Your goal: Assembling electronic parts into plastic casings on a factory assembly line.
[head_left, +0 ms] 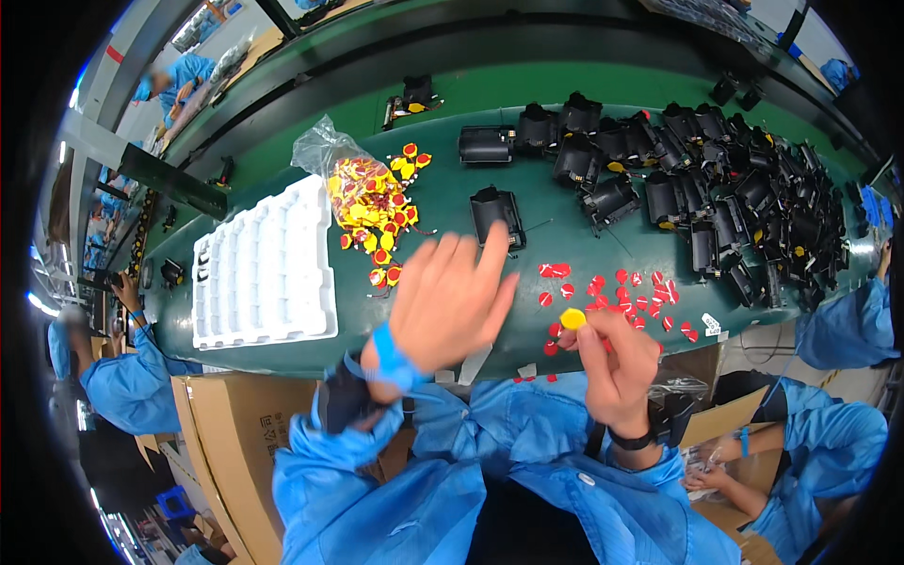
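Observation:
My left hand [450, 303] reaches over the table, thumb and index finger apart. Its index fingertip overlaps the lower part of a black plastic housing [488, 208] with a thin wire sticking out; whether it presses on it I cannot tell. My right hand [617, 363] pinches a small yellow disc [573, 319] between thumb and fingers, to the right of my left hand. Around and beyond it lie several small red round pieces [621, 292] with white marks. Left of the housing, a pile of yellow-and-red round parts [363, 202] spills from a clear plastic bag [322, 146].
A white compartment tray [268, 268] lies at the left of the green table [443, 198]. Many black housings [697, 179] are heaped at the right. A cardboard box [235, 443] stands below the table's left edge. Other people in blue work on both sides.

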A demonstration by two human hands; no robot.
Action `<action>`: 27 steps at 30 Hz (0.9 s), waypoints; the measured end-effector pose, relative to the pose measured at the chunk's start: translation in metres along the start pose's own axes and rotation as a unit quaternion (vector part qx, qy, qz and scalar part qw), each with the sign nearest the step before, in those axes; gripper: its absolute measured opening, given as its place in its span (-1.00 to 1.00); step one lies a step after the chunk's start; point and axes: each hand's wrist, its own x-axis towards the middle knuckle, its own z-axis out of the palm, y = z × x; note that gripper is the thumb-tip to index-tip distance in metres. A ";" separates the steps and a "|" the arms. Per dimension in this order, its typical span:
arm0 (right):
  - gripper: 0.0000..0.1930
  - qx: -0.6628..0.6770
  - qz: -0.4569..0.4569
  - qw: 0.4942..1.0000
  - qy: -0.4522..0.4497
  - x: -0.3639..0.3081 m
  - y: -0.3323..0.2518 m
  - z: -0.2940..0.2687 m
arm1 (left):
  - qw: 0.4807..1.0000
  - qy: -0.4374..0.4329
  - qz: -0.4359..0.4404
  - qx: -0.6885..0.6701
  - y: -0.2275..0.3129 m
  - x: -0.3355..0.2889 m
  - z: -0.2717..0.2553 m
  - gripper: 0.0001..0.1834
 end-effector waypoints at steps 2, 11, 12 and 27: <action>-0.97 0.002 -0.038 0.999 0.012 0.010 0.007 0.000 | 0.991 -0.131 0.006 0.028 -0.023 0.010 0.023 -0.71; -0.94 0.247 0.093 0.961 -0.077 0.015 0.001 -0.008 | 0.703 -0.282 -0.316 -0.571 -0.025 -0.009 -0.018 -0.80; -0.94 0.249 0.099 0.960 -0.081 0.019 -0.006 -0.001 | 0.699 -0.283 -0.321 -0.572 -0.022 -0.014 -0.022 -0.80; -0.95 0.047 -0.029 0.979 -0.196 0.039 -0.022 0.025 | 0.808 -0.241 -0.156 -0.514 -0.014 -0.045 -0.037 -0.70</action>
